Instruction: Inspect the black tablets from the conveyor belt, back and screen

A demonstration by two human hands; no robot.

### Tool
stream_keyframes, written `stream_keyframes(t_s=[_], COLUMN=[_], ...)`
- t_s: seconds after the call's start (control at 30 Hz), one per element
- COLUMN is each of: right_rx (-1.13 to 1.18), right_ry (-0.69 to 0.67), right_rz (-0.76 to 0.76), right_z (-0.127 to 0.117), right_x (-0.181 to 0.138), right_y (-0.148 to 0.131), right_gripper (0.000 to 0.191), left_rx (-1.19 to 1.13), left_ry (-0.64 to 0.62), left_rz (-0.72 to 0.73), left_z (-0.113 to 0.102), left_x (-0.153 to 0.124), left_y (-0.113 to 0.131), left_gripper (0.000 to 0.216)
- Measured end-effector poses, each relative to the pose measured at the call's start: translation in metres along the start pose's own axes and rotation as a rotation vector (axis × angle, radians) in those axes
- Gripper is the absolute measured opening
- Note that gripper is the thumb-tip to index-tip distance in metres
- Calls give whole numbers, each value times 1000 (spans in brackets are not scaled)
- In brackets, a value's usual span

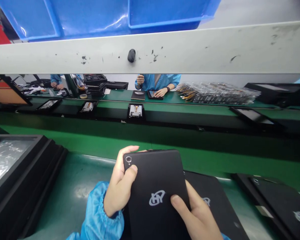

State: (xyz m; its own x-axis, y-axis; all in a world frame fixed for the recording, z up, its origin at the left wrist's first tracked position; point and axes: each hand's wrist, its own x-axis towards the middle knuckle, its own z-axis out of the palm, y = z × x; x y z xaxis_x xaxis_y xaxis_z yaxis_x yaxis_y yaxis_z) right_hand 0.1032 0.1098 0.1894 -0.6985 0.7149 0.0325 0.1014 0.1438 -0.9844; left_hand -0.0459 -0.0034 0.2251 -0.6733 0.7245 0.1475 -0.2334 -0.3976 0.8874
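Holding a black tablet (156, 193) back-side up over the near edge of the green workbench (72, 186): left hand (120, 186) wrapped round its left edge by the camera lens, right hand (197, 216) gripping the lower right, thumb on top. Another tablet (215, 203) lies underneath.

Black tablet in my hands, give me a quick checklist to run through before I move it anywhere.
1. Both hands on the black tablet: ok, left hand at its upper left edge, right hand at its lower right.
2. Back side up: ok, logo and camera lens show.
3. Lens uncovered: ok, left fingers sit just below it.
4. Screen side condition: cannot tell, it faces down.
5. Surface underneath: not ok, another black tablet lies directly below.
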Motion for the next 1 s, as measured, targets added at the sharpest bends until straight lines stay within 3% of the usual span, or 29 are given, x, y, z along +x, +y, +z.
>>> stream_keyframes(t_s=[0.3,1.0], right_rx=[-66,-83], right_ry=[90,122], right_rz=[-30,-15], right_z=[13,14], right_x=[-10,-17], right_y=[-14,-17], right_gripper=[49,44], left_rx=[4,-5], left_ry=[92,86], left_rz=[20,3], left_z=[2,3], left_x=[3,-1], left_y=[-2,-1], left_gripper=[18,18])
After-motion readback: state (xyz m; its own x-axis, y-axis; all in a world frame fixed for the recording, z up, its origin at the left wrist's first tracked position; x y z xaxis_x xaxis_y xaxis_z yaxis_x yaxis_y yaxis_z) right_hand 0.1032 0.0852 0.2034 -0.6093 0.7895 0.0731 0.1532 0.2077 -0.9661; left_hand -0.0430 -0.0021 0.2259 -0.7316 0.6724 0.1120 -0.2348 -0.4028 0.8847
